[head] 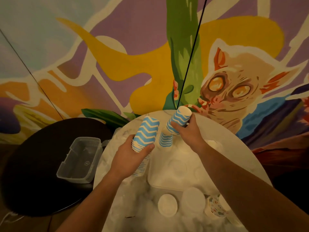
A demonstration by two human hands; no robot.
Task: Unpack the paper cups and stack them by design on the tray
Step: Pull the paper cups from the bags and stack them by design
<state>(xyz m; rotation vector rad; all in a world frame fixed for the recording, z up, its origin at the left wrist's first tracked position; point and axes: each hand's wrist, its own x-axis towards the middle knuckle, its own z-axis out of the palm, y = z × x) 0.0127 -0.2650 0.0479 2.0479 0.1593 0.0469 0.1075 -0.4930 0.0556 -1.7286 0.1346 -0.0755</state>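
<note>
Gripping one blue-zigzag cup stack (145, 133) in my left hand (132, 158) and another (178, 120) in my right hand (189, 129) above the table's (250, 158) far edge, sorting partway; dotted cups (215, 206) wait near edge, tray (167, 180) apparently unfilled.

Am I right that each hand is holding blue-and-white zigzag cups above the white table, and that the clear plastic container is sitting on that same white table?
Not quite. The left hand and right hand do each hold blue-and-white zigzag cups over the white table, but the clear plastic container sits on the dark round table to the left. The head view shows this.
</note>
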